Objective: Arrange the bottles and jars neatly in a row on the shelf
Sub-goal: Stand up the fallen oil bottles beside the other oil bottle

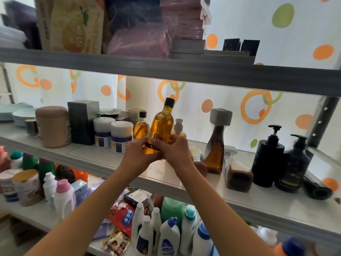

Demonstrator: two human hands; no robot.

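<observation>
Both forearms extended up to middle shelf. Left hand and right hand at centre, fingers curled around base of one tall amber bottle, tilted toward 1 o'clock. At 9 o'clock: two white jars. At 3 o'clock: two black pump bottles.

On the middle shelf I count three amber bottles with dark or pump tops: a tall one, a small one and a pump one. I count two white jars with blue labels, two black pump bottles, one tan canister and one dark box.
</observation>
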